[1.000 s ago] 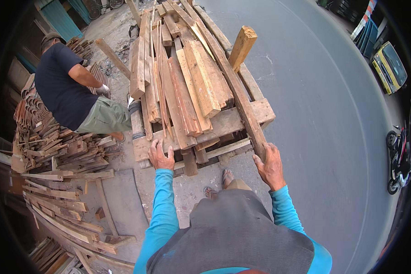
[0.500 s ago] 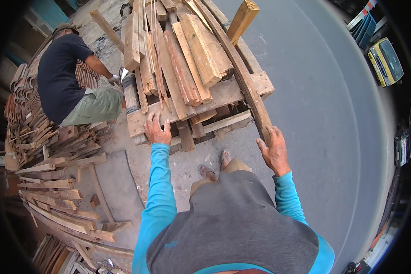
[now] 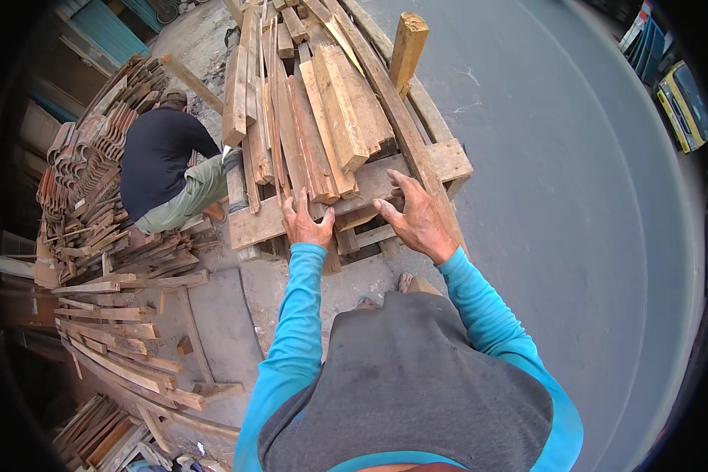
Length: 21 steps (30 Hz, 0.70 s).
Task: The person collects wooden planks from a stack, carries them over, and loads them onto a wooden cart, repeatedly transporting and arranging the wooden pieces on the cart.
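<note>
A pile of sawn timber (image 3: 311, 130) lies lengthwise on a rough wooden frame, whose thick crossbeam (image 3: 252, 224) faces me. My left hand (image 3: 308, 224) is at this beam, fingers apart, just below the near ends of a reddish piece (image 3: 315, 161) and its neighbours. Over the beam's right part is my right hand (image 3: 418, 219), fingers spread and slightly bent, holding nothing. Beside its wrist runs a long plank (image 3: 409, 141) along the pile's right side. Whether the left fingertips touch the timber cannot be made out.
At the left, a person in a dark shirt (image 3: 161, 161) bends low beside stacked roof tiles (image 3: 75, 165) and scrap wood (image 3: 149, 263). More planks (image 3: 122, 346) lie nearer. Upright posts (image 3: 409, 51) rise from the frame. Grey road (image 3: 558, 236) stretches right, with a yellow vehicle (image 3: 684, 106).
My right hand has left the long plank's near end and moved in leftward over the crossbeam. My left hand has shifted slightly right. The other person has bent lower.
</note>
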Tool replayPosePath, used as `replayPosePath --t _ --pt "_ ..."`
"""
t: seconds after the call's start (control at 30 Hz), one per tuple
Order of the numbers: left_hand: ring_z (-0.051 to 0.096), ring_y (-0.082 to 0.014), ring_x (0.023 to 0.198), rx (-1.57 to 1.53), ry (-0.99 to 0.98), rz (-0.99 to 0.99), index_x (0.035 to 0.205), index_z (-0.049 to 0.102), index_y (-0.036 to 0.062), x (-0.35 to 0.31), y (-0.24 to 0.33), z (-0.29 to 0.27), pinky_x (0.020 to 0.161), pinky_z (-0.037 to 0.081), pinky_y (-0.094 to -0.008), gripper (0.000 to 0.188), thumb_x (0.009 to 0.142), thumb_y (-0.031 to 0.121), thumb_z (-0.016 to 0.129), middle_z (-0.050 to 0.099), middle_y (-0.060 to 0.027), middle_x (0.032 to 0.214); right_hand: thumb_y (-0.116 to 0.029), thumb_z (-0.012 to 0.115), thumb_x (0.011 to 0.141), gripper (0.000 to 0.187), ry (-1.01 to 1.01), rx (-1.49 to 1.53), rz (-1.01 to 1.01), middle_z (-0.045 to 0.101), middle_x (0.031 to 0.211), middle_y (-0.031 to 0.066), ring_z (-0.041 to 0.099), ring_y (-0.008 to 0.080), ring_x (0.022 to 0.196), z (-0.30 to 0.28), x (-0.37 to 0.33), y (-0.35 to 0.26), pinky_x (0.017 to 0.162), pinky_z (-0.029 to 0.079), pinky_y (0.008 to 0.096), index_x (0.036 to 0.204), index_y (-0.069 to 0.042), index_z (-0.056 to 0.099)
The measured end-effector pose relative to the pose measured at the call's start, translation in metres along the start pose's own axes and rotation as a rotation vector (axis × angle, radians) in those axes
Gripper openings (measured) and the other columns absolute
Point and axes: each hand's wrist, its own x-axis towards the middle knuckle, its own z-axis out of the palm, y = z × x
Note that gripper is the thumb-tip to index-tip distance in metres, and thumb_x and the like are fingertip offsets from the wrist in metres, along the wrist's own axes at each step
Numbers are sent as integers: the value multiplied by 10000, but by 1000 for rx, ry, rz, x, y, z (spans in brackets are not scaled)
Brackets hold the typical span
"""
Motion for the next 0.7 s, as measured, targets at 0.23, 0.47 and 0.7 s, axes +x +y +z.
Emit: replayPosePath --t 0.23,0.47,0.7 --pt "512 -494 1262 -10 36 18 1475 576 221 -3 -11 3 1087 438 -536 726 776 140 759 500 -308 1378 -318 721 965 666 -109 47 -65 563 1399 277 566 408 1297 10 15 18 1097 465 473 1481 14 463" --pt "494 -484 1283 30 14 -25 1479 559 175 -13 -11 5 1099 427 -496 710 799 98 748 454 -305 1424 -352 692 975 705 -144 29 -34 546 1383 315 543 459 1297 32 14 33 1098 453 486 1459 91 433" --pt "501 -497 1267 -29 76 41 1514 523 237 -16 -25 20 1082 440 -520 748 816 103 757 409 -294 1470 -412 705 959 729 75 272 208 584 1349 358 602 483 1229 50 65 12 1042 480 508 1417 100 459"
